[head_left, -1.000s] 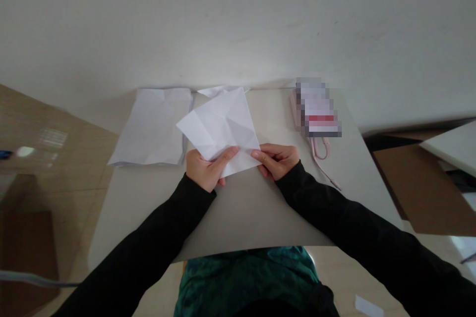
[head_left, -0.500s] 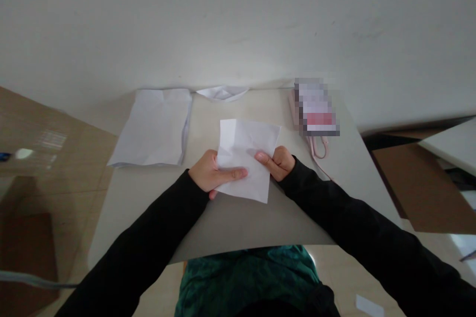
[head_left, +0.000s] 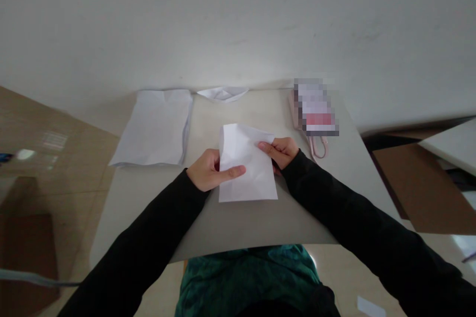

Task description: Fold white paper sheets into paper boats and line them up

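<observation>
White paper (head_left: 248, 178) sits mid-frame on my feed, a small, faintly creased sheet just above the near edge of the pale grey tabletop (head_left: 238, 225), its lower edge apparently down on the surface. The left hand (head_left: 208, 171) grasps it along the left side, with the thumb laid across the front and the fingers out of sight behind. The right hand (head_left: 278, 153) pinches the upper right edge between thumb and forefinger. Neither hand is released or clenched into a fist; both hold the paper with a light grip. From here, that two-sided hold reads as a way to keep the soft sheet steady and spread rather than letting it sag. The black sleeves (head_left: 148, 218) come in from the lower corners, and a green patterned garment (head_left: 245, 270) shows at bottom centre, so the sheet is being held directly in front of the wearer. At the upper left of the table lies a flat pile of paper (head_left: 154, 129), off to one side of the hands, with a small folded paper piece (head_left: 223, 93) at the far edge, top centre. Upper right, a pink cord (head_left: 318, 147) trails from a pink object (head_left: 293, 109) half under a pixelated patch I cannot make out.
</observation>
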Tool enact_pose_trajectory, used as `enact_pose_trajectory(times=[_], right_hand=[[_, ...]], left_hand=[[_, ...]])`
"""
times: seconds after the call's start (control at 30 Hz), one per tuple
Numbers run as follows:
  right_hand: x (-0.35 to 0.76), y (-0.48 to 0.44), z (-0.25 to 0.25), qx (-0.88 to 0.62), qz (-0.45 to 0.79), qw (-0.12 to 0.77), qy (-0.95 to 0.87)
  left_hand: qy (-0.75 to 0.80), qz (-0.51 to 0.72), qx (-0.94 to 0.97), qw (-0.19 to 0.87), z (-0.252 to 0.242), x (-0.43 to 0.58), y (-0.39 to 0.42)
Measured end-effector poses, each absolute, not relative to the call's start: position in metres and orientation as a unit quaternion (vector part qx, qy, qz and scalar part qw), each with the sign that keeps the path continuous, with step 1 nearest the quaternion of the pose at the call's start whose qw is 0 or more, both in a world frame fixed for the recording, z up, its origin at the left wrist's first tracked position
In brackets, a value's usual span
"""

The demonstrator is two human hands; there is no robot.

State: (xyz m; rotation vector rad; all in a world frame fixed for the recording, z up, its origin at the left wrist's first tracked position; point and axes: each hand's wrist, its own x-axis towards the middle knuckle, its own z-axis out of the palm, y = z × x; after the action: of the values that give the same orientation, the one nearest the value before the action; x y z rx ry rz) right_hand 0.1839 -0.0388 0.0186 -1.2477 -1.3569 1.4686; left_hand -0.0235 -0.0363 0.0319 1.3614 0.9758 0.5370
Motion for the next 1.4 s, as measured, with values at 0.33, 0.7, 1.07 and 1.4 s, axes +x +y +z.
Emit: enact_pose_trajectory(times=[0.33, 0.7, 1.07, 1.4], right_hand=[[0.182, -0.04, 0.014, -0.486, 0.561, 0.405, -0.534], [0.182, -0.041, 0.02, -0.508, 0.526, 0.475, -0.489], [0.184, -0.041, 0.021, -0.511, 0.488, 0.524, -0.475], [0.18, -0.043, 0.013, -0.38, 0.384, 0.466, -0.701]], left_hand=[[0.442, 0.277, 0.653, 0.55, 0.023, -0.024, -0.031], [0.443, 0.231, 0.644, 0.579, 0.024, -0.026, -0.033], [0.481, 0.228, 0.578, 0.618, 0.024, -0.026, -0.036], [0.527, 0.384, 0.549, 0.523, 0.012, -0.025, -0.027]])
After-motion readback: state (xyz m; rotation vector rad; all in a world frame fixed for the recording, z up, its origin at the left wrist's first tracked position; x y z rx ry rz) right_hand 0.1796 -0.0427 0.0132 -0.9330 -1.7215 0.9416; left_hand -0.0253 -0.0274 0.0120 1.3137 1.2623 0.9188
